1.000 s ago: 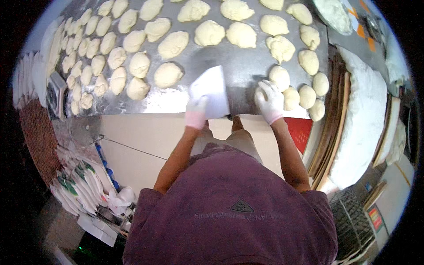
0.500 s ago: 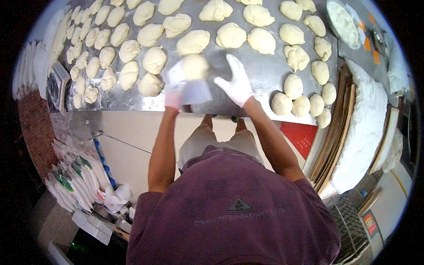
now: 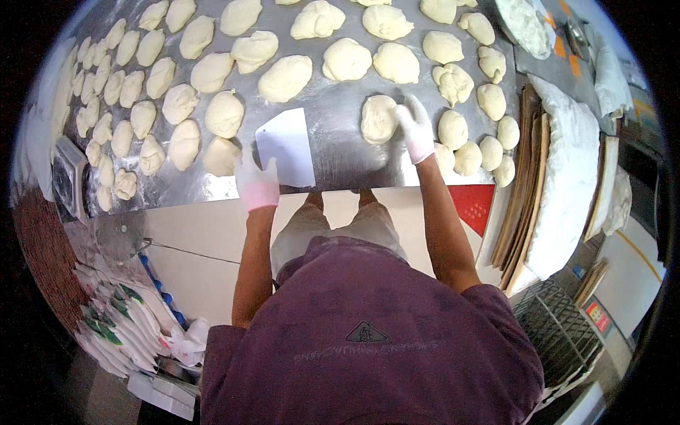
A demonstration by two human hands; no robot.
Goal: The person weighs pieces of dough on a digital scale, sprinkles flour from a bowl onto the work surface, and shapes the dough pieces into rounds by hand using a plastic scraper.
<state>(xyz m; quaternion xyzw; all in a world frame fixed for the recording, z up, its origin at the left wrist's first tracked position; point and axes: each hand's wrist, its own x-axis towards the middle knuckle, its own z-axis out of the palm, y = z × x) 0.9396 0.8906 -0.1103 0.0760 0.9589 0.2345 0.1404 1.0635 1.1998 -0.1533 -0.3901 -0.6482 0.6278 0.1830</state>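
Observation:
My left hand point(image 3: 256, 180), in a white glove with a pink cuff, is at the table's near edge. Its fingers reach the side of a dough piece point(image 3: 222, 157), and its thumb is spread toward a flat white sheet-like scraper point(image 3: 289, 149) with a small hole in one corner. The scraper lies beside the hand on the metal table. My right hand point(image 3: 416, 131), gloved in white too, rests with fingers extended against the right side of a round dough piece point(image 3: 380, 119). Neither hand is closed round anything.
Rows of dough pieces point(image 3: 285, 78) cover the metal table point(image 3: 340, 166). A scale point(image 3: 71, 173) stands at the left end, and a bowl of white flour point(image 3: 525, 27) at the far right. Boards point(image 3: 528, 184) and a white cushion-like bundle point(image 3: 567, 184) stand upright to the right.
My hands have moved apart: the left went down and left off the scraper, the right moved right. The dough piece that was by my left hand now sits by my right hand.

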